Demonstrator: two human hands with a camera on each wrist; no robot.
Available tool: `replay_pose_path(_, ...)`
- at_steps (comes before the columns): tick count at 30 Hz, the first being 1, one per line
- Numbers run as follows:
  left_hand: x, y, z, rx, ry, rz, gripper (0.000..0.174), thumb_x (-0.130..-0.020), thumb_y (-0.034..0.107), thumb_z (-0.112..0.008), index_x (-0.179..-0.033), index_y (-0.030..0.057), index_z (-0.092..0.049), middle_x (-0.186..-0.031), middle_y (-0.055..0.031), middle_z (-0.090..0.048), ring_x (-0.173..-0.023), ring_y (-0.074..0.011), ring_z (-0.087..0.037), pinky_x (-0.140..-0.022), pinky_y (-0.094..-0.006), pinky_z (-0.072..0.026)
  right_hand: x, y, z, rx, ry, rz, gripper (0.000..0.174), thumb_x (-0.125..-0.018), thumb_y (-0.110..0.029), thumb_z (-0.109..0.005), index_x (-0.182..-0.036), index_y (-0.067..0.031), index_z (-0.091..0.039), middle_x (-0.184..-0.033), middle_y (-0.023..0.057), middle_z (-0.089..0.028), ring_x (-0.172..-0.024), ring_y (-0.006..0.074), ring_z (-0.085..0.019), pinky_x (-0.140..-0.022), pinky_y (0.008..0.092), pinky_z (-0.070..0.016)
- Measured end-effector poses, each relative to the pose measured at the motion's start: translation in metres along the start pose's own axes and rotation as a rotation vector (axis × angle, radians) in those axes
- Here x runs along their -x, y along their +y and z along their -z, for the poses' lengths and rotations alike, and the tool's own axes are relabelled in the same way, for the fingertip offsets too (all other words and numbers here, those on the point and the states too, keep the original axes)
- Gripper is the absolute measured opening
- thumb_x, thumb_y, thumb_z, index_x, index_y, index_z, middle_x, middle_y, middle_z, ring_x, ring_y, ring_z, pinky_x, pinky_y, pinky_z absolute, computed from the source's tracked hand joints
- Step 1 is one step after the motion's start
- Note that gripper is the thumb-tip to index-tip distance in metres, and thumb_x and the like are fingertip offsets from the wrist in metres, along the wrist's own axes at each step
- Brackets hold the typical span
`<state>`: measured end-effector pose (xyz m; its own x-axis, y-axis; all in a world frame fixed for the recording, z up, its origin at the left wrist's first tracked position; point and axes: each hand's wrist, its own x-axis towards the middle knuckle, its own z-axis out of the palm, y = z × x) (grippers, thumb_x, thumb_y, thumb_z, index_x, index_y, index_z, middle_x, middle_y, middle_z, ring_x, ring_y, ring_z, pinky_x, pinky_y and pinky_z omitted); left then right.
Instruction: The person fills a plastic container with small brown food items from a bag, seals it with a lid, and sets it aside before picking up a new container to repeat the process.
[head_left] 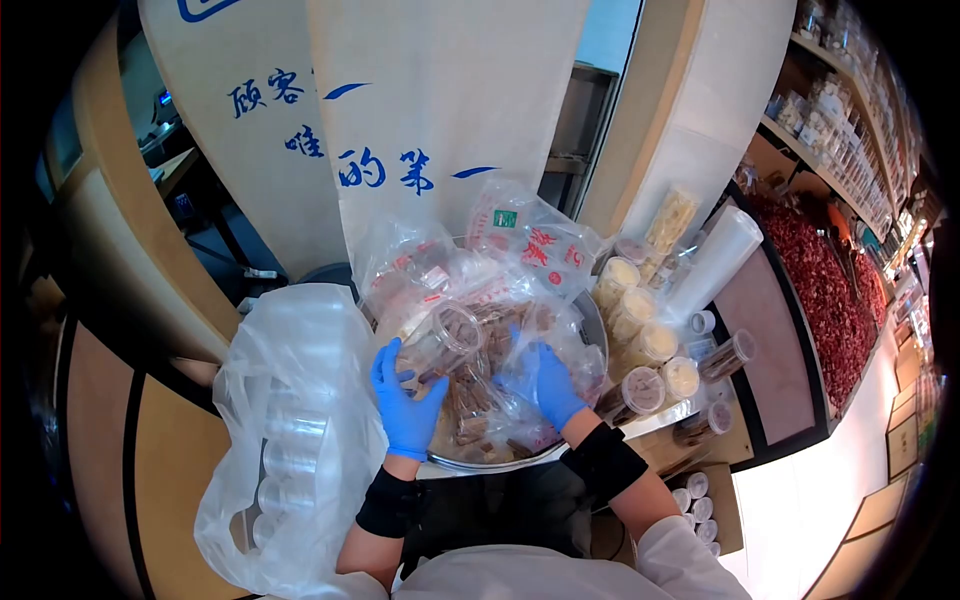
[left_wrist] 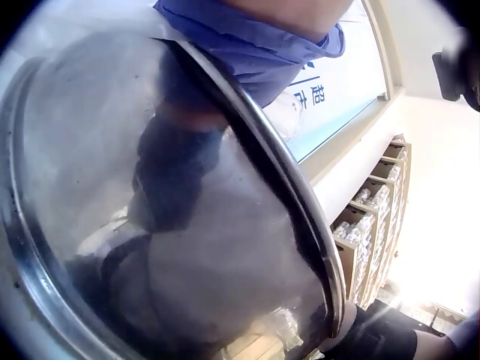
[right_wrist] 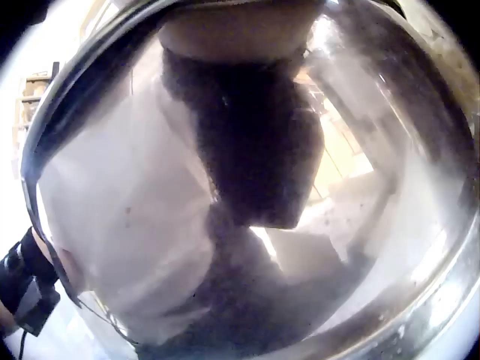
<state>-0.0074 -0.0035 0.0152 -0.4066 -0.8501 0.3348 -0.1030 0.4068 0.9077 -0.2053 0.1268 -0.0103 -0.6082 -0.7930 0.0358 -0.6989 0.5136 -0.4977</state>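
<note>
In the head view a large metal bowl holds brown stick-like pieces and clear plastic bags. The left hand, in a blue glove, grips a clear round jar tilted over the bowl, some brown pieces visible inside. Over the bowl's right half, the gloved right hand is among the brown pieces and clear plastic; its fingertips are partly hidden. The left wrist view shows the blue glove cuff above the bowl's shiny side. Reflections on the bowl's side fill the right wrist view.
Filled jars and a plastic roll stand right of the bowl. On the left lies a white bag of clear containers. A box of lidded jars sits low right, dark red goods farther right.
</note>
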Motion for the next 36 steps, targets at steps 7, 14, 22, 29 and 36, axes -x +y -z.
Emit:
replay_pose_path(7,-0.001,0.000,0.000,-0.001,-0.029,-0.002,0.084,-0.068,0.009,-0.083,-0.141,0.0139,-0.043,-0.131,-0.0079,-0.043,-0.094,-0.0185,-0.055,-0.075,-0.0315,-0.0484,-0.017,0.018,-0.032,0.256,0.115,0.561,0.058,-0.092,-0.021,-0.056,-0.146,-0.0054,-0.041,-0.120,0.0238,-0.060,-0.106,0.0380,-0.061,-0.094,0.0483,-0.0478)
replay_pose_path(14,-0.002,-0.016,-0.003,-0.038,-0.011,-0.109,0.084,-0.069,0.016,-0.084,-0.142,0.0146,-0.043,-0.132,-0.0093,-0.047,-0.093,-0.0204,-0.058,-0.073,-0.0331,-0.0500,0.002,0.007,-0.019,0.261,0.018,0.256,0.031,-0.086,-0.030,-0.062,-0.096,-0.0021,-0.069,-0.084,0.0205,-0.068,-0.082,0.0364,-0.066,-0.081,0.0471,-0.0496)
replay_pose_path(22,0.000,-0.014,-0.003,-0.034,-0.039,-0.067,0.083,-0.071,0.018,-0.084,-0.143,0.0165,-0.043,-0.140,-0.0136,-0.040,-0.099,-0.0250,-0.059,-0.081,-0.0359,-0.0530,-0.029,0.035,-0.047,0.712,0.035,0.580,0.047,-0.091,-0.034,-0.055,-0.126,-0.0025,-0.057,-0.123,0.0194,-0.059,-0.108,0.0354,-0.060,-0.094,0.0434,-0.0472)
replay_pose_path(29,0.000,-0.016,-0.002,-0.083,-0.069,-0.069,0.085,-0.072,0.019,-0.084,-0.145,0.0182,-0.041,-0.140,-0.0147,-0.039,-0.100,-0.0259,-0.059,-0.084,-0.0367,-0.0526,-0.025,0.062,-0.052,0.343,-0.215,0.214,0.035,-0.094,-0.028,-0.050,-0.117,-0.0043,-0.061,-0.116,0.0140,-0.063,-0.102,0.0251,-0.063,-0.091,0.0402,-0.0487)
replay_pose_path(36,0.001,-0.002,0.003,-0.027,-0.100,-0.022,0.085,-0.072,0.021,-0.084,-0.145,0.0179,-0.041,-0.140,-0.0163,-0.039,-0.099,-0.0279,-0.059,-0.085,-0.0381,-0.0530,-0.006,0.009,-0.013,0.564,-0.098,0.475,0.039,-0.095,-0.032,-0.051,-0.118,-0.0021,-0.059,-0.112,0.0154,-0.064,-0.101,0.0297,-0.063,-0.091,0.0413,-0.0483)
